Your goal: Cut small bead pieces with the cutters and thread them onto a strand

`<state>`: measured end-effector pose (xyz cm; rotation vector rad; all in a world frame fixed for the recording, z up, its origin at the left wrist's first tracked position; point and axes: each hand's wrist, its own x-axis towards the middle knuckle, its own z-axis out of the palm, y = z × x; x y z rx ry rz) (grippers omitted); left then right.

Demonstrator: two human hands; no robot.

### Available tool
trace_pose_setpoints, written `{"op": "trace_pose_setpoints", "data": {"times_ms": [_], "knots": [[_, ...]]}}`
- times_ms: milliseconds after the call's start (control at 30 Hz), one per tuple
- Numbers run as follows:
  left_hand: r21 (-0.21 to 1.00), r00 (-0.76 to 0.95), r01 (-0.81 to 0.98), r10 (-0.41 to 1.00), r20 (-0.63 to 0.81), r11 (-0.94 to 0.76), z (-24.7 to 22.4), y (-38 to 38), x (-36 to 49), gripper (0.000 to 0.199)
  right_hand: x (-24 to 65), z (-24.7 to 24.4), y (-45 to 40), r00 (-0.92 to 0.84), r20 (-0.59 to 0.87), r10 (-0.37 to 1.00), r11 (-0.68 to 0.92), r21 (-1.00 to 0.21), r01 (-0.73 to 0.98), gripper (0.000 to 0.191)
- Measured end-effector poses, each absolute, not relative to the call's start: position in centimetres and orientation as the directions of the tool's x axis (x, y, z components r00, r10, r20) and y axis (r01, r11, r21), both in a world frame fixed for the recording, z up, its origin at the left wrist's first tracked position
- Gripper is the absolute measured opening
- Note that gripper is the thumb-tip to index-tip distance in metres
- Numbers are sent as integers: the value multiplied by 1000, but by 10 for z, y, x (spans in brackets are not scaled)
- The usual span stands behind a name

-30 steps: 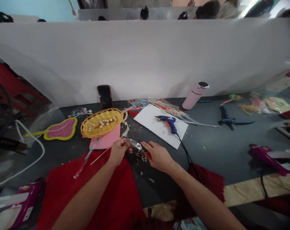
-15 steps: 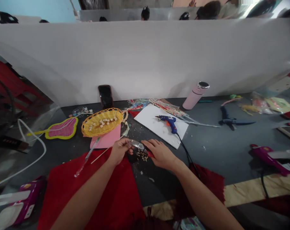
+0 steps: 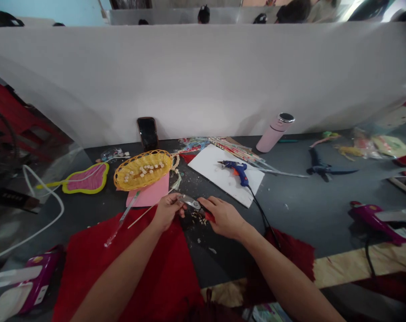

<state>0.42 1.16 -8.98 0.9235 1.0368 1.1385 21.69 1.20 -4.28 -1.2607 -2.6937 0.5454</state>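
My right hand [image 3: 223, 217] is closed round the red handles of a pair of pruning shears [image 3: 191, 202], whose silver jaws point left. At the jaw tips, the fingers of my left hand [image 3: 169, 210] are pinched together; what they hold is too small and covered to make out. A thin wooden stick [image 3: 141, 217] runs slantwise behind the left hand, and whether the hand grips it I cannot tell. Below the shears, small beige cut bits [image 3: 200, 218] lie scattered on the dark table. A yellow woven basket [image 3: 142, 180] with small pale pieces stands beyond the left hand.
A blue glue gun [image 3: 236, 170] rests on a white board [image 3: 206, 165], its cord trailing toward me. Around are a red cloth [image 3: 98, 259], pink paper [image 3: 155, 192], a phone [image 3: 148, 133], a pink bottle [image 3: 275, 133] and purple devices [image 3: 380, 221] at both sides. A white partition rises behind.
The shears have tilted slightly in my right hand, and both hands stay in almost the same place. Nothing else on the table has visibly moved.
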Motion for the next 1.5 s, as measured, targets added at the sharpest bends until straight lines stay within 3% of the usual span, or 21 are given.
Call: {"op": "trace_pose_setpoints", "data": {"times_ms": [300, 667, 1167, 1500], "knots": [[943, 6, -296, 988, -155, 150, -82, 13, 10, 19, 208, -52, 9, -551, -39, 834, 514, -307, 801, 57], [958, 8, -256, 992, -130, 127, -84, 14, 10, 14, 216, -51, 14, -601, -2, 799, 574, -293, 765, 60], [968, -6, -209, 990, -140, 135, -86, 12, 10, 10, 216, -45, 14, -626, -43, 779, 570, -367, 735, 53], [965, -40, -236, 991, -128, 115, -85, 13, 11, 15, 206, -51, 8, -552, -38, 833, 521, -282, 805, 54]]}}
